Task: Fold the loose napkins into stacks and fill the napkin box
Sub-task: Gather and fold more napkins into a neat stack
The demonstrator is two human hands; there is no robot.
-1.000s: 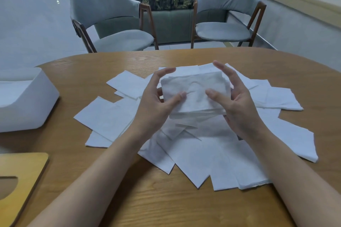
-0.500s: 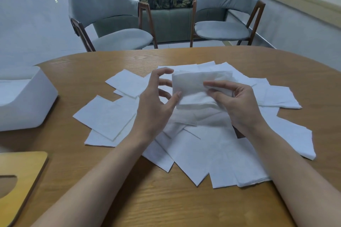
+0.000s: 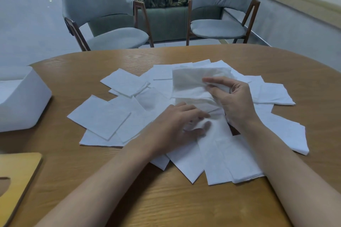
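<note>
Over the middle of the pile, the right hand [image 3: 238,103] alone carried the folded stack [image 3: 190,83]. Its thumb and curled fingers pinched the stack's right end, so that it stood tilted above the paper below. A second before, both hands had cupped that stack between them, one at each end; half a second before, the left was already letting go.

Now the left hand [image 3: 171,127] had dropped to the heap just beneath the stack, palm down. Its fingers curled over a raised fold of a loose napkin [image 3: 212,134] with the thumb under it. It seemed to be pinching that fold, though the blur of movement left the grip less than sure.

Around the hands the scattered napkins [image 3: 99,114] lay flat and overlapping on the table [image 3: 166,204], much as they had lain a second earlier, so most of the folding was still to do. Well to the left sat the white napkin box [image 3: 24,105], and nearer the person, at the left edge, a wooden lid [image 3: 18,175] lay apart from it. Two grey chairs [image 3: 103,14] stood beyond the table.

By my reading, the squaring of this stack was finished and the next sheet was being gathered to it. The stack had not yet gone toward the box, and held one-handed it could slump or fan open.
</note>
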